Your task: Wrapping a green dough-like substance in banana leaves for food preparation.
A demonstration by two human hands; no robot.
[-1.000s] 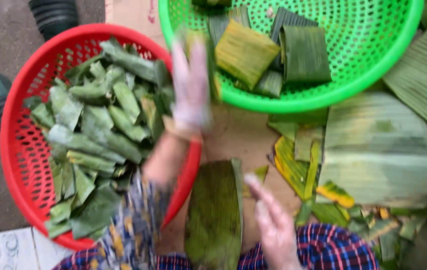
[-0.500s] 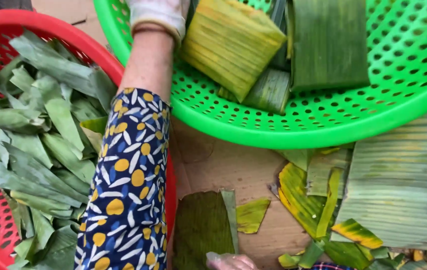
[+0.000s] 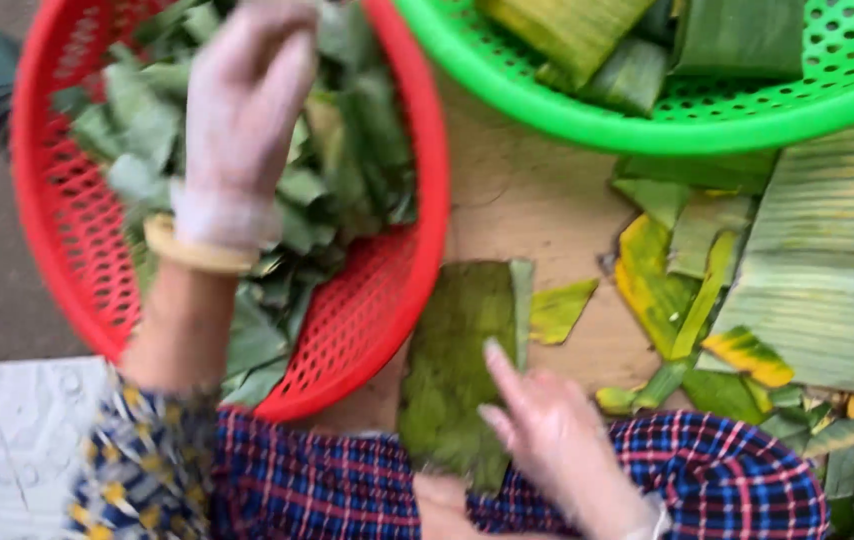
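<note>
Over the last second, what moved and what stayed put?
The left hand left the green basket, where it reached a second ago, and now hovers over the cut leaves in the red basket; whether it grips anything is blurred. The right hand stays on the dark leaf piece on the lap. Both baskets and the leaf scraps on the board lie as before.
</note>
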